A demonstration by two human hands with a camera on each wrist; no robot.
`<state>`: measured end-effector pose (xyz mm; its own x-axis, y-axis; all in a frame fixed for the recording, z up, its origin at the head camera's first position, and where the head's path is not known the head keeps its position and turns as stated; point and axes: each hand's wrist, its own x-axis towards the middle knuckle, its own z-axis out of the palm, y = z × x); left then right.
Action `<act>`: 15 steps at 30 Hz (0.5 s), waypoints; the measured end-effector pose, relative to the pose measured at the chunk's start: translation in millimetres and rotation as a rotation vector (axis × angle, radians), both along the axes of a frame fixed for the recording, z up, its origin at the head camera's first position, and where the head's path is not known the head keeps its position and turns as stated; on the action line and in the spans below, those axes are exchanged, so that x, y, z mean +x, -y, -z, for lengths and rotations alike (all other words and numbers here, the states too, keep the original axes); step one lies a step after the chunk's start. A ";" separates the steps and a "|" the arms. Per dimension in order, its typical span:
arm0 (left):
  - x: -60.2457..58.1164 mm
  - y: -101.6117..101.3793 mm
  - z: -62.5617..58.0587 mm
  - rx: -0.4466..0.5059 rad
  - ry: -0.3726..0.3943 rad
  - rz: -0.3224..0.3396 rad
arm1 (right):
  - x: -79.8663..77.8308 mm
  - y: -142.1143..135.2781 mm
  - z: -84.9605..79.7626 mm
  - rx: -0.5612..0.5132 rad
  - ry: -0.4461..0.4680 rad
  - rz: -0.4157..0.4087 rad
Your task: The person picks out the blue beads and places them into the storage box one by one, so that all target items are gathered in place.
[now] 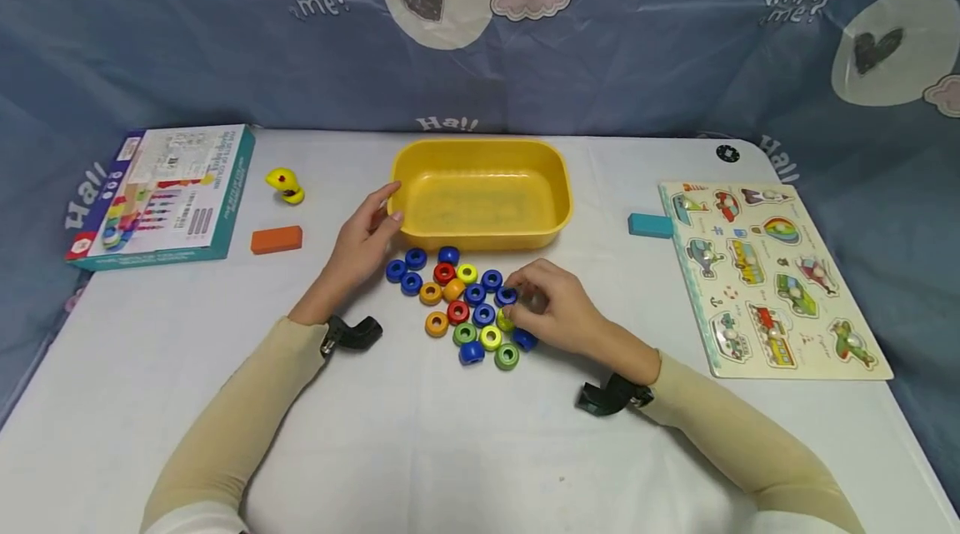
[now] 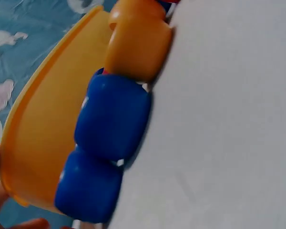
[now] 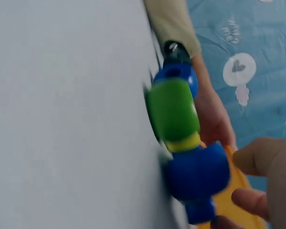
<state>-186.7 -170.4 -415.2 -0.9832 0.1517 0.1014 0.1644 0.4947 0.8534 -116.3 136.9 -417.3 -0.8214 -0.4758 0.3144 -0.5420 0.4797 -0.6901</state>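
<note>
A yellow plastic tub (image 1: 480,241) stands at the back of the white table. My left hand (image 1: 360,238) touches its left rim, thumb and fingers slightly apart. Thick ring-shaped beads in blue, red, orange, yellow and green lie loose in front of the tub. Over the right side of this group is my right hand (image 1: 558,305), its bent fingers and thumb apart around a blue bead (image 1: 506,296) and close to a yellow-green bead (image 1: 504,320). In the right wrist view a green bead (image 3: 174,109) and a blue bead (image 3: 198,171) partly block the scene; no bead shows between the fingers.
On the left are a boxed toy (image 1: 168,192), a small yellow figure (image 1: 286,184) and an orange block (image 1: 277,239). A teal block (image 1: 650,225) and a picture peg puzzle (image 1: 772,284) lie on the right. A blue printed curtain (image 1: 637,59) hangs behind the table.
</note>
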 end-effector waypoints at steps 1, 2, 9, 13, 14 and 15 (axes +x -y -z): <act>0.2 0.0 1.4 0.014 -0.002 0.000 | -0.5 0.3 2.7 0.010 0.033 -0.005; 0.3 0.0 2.8 0.027 -0.002 0.000 | -1.0 0.5 4.9 0.019 0.056 -0.009; -1.0 -0.9 5.5 0.092 -0.018 -0.001 | -5.9 0.9 11.0 0.039 0.033 -0.036; -1.5 -1.9 4.1 0.115 -0.004 0.000 | -9.4 -0.7 11.0 0.051 0.031 -0.062; -1.6 -2.1 4.3 0.120 0.000 0.000 | -10.6 -1.2 10.4 0.049 0.040 -0.076; -1.7 -2.1 4.7 0.119 0.002 0.000 | -12.0 -1.8 9.9 0.049 0.052 -0.093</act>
<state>-188.4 -168.3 -419.9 -0.9834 0.1384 0.1170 0.1627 0.3898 0.9064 -128.2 138.6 -427.2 -0.7876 -0.5643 0.2473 -0.5499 0.4629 -0.6952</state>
